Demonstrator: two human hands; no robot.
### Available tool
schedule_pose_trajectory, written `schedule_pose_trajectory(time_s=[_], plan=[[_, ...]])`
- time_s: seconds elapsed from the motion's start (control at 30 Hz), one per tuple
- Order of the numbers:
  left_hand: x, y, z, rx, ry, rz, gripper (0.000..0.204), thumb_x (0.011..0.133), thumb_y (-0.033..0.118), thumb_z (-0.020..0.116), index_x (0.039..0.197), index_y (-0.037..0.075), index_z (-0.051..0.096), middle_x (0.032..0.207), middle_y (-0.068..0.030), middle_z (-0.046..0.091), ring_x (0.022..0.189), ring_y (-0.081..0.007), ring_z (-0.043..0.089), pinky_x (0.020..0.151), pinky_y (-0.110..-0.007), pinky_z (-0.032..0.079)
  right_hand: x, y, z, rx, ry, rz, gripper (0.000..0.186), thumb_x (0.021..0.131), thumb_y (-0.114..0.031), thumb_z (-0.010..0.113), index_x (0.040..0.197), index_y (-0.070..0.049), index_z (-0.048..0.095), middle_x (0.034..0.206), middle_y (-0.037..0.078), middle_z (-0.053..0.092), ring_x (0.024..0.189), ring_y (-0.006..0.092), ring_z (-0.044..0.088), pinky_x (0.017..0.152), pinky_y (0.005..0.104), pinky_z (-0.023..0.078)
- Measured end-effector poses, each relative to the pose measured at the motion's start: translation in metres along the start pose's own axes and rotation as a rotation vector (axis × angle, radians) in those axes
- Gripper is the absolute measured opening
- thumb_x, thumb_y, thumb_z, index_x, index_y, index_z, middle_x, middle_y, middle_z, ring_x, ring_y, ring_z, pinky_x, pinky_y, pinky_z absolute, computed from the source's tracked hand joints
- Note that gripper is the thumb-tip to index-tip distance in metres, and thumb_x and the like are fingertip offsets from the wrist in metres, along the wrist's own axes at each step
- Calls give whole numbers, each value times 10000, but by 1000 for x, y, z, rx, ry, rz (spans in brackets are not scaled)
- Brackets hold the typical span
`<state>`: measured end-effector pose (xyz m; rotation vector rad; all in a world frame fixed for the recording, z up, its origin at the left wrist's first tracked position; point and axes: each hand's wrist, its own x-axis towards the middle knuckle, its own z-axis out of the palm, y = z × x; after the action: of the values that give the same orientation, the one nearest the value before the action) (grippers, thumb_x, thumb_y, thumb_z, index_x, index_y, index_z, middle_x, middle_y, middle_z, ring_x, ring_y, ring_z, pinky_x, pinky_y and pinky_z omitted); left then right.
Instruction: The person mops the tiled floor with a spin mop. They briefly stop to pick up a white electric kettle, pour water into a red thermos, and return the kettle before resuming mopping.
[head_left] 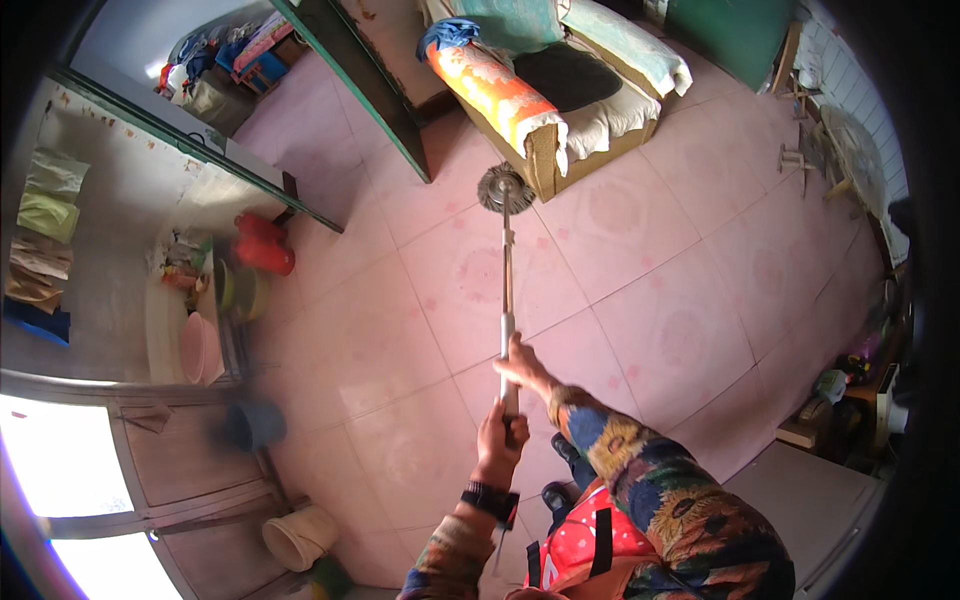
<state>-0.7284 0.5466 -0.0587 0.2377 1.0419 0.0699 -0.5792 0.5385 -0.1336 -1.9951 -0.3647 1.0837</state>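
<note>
A long-handled mop reaches away from me, its round grey string head on the pink tiled floor by the front corner of an armchair. My left hand is closed round the dark grip near the handle's end. Farther up, my right hand wraps the pale section of the same handle. An orange and white patterned cloth drapes over the chair's arm, just beyond the mop head.
A green-edged open door stands left of the armchair. Along the left are a red container, a pink basin, a blue bucket and a cream bucket. A grey-topped surface lies at the lower right.
</note>
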Motion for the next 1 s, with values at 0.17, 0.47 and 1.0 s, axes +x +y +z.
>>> schedule_pose_trajectory(time_s=[0.17,0.47,1.0], plan=[[14,-21,22,7,18,-5,312,974,379,502,960,73,442,636,-54,481,504,-136,455,426,-244,376,14,18,-19,-123,63,-54,641,766,-232,626,1173,139,298,843,331,624,736,436,661,573,463,561],[-163,-135,17,236,59,-237,399,981,432,458,1246,134,479,643,-22,495,467,-117,436,435,-230,353,-219,79,-47,81,77,66,630,741,-206,630,1273,-19,348,858,270,634,779,439,647,707,478,528],[-213,-123,-83,101,-55,67,446,992,246,492,1387,46,440,686,20,445,491,-50,424,424,-192,371,-94,111,-6,-37,-144,323,155,768,-169,601,769,-24,546,609,76,544,451,212,541,358,351,407]])
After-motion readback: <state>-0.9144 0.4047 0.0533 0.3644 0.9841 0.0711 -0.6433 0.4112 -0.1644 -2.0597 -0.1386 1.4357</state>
